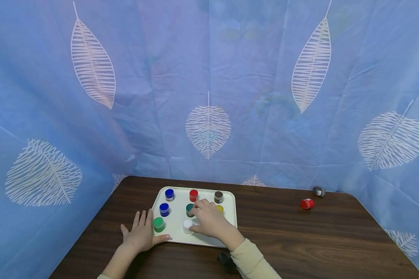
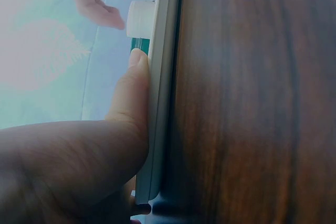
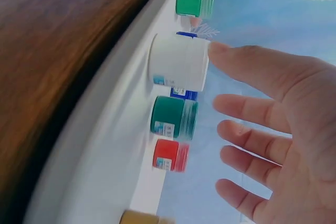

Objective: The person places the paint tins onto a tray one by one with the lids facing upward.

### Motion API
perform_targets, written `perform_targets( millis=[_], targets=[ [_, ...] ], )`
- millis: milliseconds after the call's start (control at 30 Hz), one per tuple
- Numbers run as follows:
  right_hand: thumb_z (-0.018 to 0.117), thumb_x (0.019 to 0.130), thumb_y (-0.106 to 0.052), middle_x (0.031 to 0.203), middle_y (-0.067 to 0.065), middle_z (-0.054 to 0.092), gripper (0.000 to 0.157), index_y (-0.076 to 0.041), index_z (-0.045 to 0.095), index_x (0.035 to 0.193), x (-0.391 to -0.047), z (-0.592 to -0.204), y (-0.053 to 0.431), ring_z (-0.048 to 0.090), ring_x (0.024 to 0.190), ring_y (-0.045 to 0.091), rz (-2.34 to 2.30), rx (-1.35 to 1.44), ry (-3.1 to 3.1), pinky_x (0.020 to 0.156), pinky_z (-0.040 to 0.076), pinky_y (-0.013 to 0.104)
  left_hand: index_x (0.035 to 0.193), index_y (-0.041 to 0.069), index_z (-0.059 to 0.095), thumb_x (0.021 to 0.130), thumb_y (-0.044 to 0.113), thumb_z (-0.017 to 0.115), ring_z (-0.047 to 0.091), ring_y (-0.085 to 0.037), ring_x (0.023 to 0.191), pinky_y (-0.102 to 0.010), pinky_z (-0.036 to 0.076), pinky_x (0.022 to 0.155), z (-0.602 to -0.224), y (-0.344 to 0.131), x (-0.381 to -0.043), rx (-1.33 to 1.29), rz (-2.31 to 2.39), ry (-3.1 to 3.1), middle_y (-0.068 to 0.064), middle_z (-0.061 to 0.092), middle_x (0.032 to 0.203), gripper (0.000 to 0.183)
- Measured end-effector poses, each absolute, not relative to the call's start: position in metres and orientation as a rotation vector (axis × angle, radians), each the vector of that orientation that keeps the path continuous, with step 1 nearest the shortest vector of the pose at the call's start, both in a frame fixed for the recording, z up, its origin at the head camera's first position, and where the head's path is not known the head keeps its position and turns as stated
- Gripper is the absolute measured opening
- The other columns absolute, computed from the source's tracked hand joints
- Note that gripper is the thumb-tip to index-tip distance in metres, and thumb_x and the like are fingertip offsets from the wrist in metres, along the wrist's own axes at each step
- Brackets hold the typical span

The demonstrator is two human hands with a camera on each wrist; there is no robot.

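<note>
Small paint jars stand in rows on a white tray [image 1: 176, 235]. My right hand [image 1: 211, 220] hovers over the tray's front, its thumb at the top of the white jar [image 1: 187, 226] and its fingers spread apart with nothing between them. Just behind that jar is a teal jar [image 1: 189, 210]; a yellow jar [image 1: 219, 209] is partly hidden by the hand. At the tray's left edge rests my left hand [image 1: 139, 235], fingers straight, thumb lying along the front rim near the green jar [image 1: 158, 224]. The left wrist view shows this thumb [image 2: 128, 90] against the tray.
Two blue jars [image 1: 164, 209] stand at the tray's left, with a red jar [image 1: 193, 195] and a brown jar [image 1: 218, 197] along its back. Far right on the table lie a tipped red jar [image 1: 307, 204] and a dark jar [image 1: 319, 191]. Blue leaf-patterned cloth [image 1: 265, 135] hangs behind.
</note>
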State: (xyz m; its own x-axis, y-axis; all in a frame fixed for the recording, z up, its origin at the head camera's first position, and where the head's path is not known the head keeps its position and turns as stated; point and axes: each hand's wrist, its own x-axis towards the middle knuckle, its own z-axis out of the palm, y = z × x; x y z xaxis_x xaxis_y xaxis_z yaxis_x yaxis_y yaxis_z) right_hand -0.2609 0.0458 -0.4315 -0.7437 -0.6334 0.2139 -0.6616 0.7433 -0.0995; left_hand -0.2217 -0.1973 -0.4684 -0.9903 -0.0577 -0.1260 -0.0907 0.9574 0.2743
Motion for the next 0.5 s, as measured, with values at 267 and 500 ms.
perform_targets(
  millis=[267,500],
  targets=[
    [0.08,0.08,-0.04,0.112,-0.002,0.062,0.046,-0.019,0.067,0.119,-0.255,-0.435,0.07,0.055,0.107,0.016,0.238,1.114,-2.649,0.089,0.049,0.035,0.153,-0.004,0.018,0.07,0.082,0.059,0.013,-0.052,0.146,-0.084,0.004,0.101,-0.467,-0.197,-0.22,-0.121,0.444,2.99,-0.034,0.023,0.155,0.126],
    [0.078,0.081,-0.042,0.112,-0.003,0.06,0.044,-0.021,0.065,0.118,-0.25,-0.431,0.096,0.055,0.106,0.016,0.22,1.109,-2.623,0.083,0.047,0.035,0.153,-0.004,0.018,0.069,0.082,0.059,0.013,-0.052,0.146,-0.084,0.004,0.101,-0.468,-0.198,-0.221,-0.13,0.444,2.989,-0.034,0.022,0.155,0.127]
  ],
)
